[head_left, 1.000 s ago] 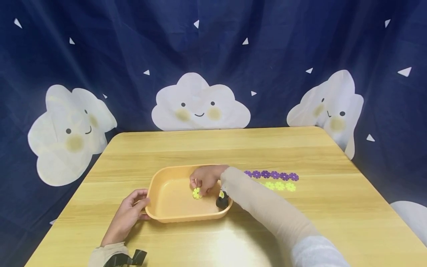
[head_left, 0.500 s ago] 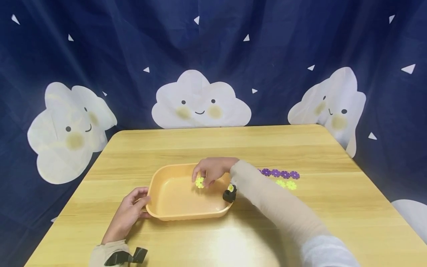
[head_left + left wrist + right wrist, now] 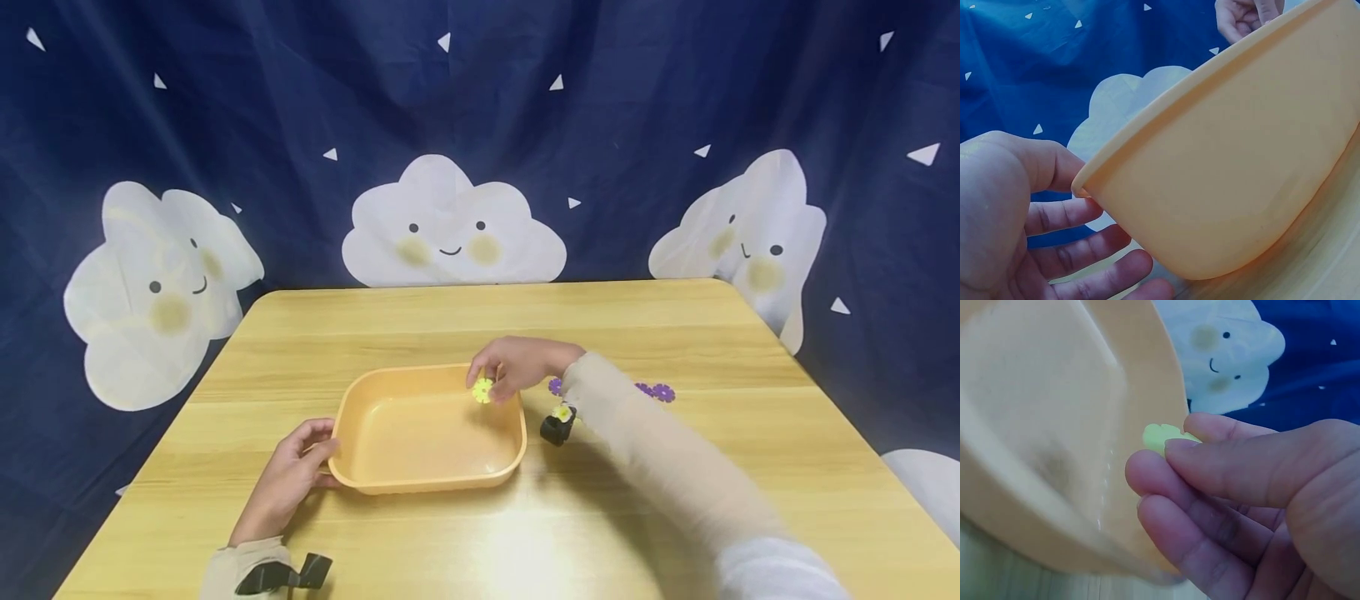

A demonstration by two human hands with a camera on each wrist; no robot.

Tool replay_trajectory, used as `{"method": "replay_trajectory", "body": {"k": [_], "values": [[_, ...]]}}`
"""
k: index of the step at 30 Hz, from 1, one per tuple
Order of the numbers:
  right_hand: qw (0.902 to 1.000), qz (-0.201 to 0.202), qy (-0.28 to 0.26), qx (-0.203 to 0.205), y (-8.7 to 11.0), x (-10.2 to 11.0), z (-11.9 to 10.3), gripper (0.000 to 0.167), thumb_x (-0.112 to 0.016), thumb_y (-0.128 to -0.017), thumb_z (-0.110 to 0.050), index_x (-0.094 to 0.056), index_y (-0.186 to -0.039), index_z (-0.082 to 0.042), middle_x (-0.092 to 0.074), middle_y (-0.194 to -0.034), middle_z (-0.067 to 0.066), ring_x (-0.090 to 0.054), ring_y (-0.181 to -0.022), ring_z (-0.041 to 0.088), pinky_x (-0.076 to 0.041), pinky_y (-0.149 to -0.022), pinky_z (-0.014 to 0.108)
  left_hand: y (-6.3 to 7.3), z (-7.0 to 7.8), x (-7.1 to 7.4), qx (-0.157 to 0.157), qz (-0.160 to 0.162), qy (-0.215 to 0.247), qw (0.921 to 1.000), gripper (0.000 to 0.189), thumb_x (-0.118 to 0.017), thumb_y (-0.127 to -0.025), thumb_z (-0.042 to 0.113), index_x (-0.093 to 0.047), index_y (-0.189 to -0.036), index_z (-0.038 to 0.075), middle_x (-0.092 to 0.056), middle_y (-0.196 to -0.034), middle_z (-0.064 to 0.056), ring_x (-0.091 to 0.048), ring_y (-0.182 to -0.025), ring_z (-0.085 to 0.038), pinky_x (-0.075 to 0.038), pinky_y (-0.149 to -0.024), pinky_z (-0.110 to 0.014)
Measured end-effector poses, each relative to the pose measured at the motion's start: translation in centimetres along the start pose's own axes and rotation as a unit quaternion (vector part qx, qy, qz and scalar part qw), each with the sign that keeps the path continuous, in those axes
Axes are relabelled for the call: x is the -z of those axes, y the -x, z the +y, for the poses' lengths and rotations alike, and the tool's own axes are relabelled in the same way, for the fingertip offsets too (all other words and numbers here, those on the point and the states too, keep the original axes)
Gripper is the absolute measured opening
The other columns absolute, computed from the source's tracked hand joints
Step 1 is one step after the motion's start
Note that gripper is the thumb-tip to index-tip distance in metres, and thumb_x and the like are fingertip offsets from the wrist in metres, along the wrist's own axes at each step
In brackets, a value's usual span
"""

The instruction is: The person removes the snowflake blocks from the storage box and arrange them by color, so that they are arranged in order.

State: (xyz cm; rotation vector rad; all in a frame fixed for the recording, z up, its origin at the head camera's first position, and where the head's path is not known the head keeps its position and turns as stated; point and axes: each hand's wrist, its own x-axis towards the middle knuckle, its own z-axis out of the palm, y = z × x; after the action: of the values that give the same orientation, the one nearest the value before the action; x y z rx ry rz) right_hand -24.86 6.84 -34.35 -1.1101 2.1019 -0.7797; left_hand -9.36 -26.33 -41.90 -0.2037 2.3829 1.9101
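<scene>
My right hand [image 3: 522,363] pinches a small yellow flower-shaped plastic piece [image 3: 482,390] between thumb and fingertips, above the far right corner of a light orange plastic basin [image 3: 423,487]. The right wrist view shows only the scalloped edge of the flower piece [image 3: 1156,435] sticking out past the fingertips. At the basin's left end, my left hand [image 3: 288,475] grips the rim, with the thumb on the lip and the fingers spread below it against the outer wall [image 3: 1222,187].
A row of purple flower pieces [image 3: 663,392] lies on the wooden table [image 3: 420,329] right of the basin, partly hidden by my right forearm [image 3: 660,442]. A dark blue curtain with clouds [image 3: 453,225] hangs behind the table.
My right hand has lifted the yellow flower piece from the basin's floor and carried it right and away from me. The forearm now covers the yellow row. My left hand keeps its place.
</scene>
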Motion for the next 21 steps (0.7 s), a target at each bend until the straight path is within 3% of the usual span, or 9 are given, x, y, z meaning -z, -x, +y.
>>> {"method": "replay_trajectory", "body": {"k": [3,11,21], "values": [[0.9996,0.015,0.017,0.015,1.0,0.4,0.5,0.035,-0.069,-0.084,0.005,-0.065,-0.118,-0.002,-0.058,-0.09,0.003,-0.054,-0.084,0.013,-0.054,-0.08,0.026,0.0,0.1,0.0,0.005,0.002,0.0,1.0,0.035,-0.051,-0.099,0.009,-0.045,-0.131,-0.004,-0.048,-0.121,-0.023,-0.061,-0.088,-0.024,-0.06,-0.069,-0.039],[0.9982,0.054,0.011,0.022,3.2,0.8,1.7,0.035,-0.072,-0.082,0.003,-0.066,-0.115,-0.006,-0.062,-0.096,0.001,-0.057,-0.091,0.017,-0.053,-0.089,0.028,-0.1,0.2,0.0,-0.008,-0.004,-0.006,0.9999,0.036,-0.05,-0.101,0.012,-0.043,-0.132,-0.005,-0.047,-0.121,-0.024,-0.061,-0.088,-0.024,-0.06,-0.069,-0.04],[0.9941,0.105,-0.024,0.015,6.1,1.4,3.7,0.034,-0.07,-0.083,0.002,-0.065,-0.116,-0.006,-0.064,-0.101,0.001,-0.057,-0.099,0.023,-0.05,-0.094,0.038,-0.1,0.0,-0.1,0.003,0.003,0.0,1.0,0.036,-0.049,-0.101,0.01,-0.043,-0.133,-0.004,-0.048,-0.123,-0.023,-0.061,-0.086,-0.022,-0.06,-0.067,-0.038]]}}
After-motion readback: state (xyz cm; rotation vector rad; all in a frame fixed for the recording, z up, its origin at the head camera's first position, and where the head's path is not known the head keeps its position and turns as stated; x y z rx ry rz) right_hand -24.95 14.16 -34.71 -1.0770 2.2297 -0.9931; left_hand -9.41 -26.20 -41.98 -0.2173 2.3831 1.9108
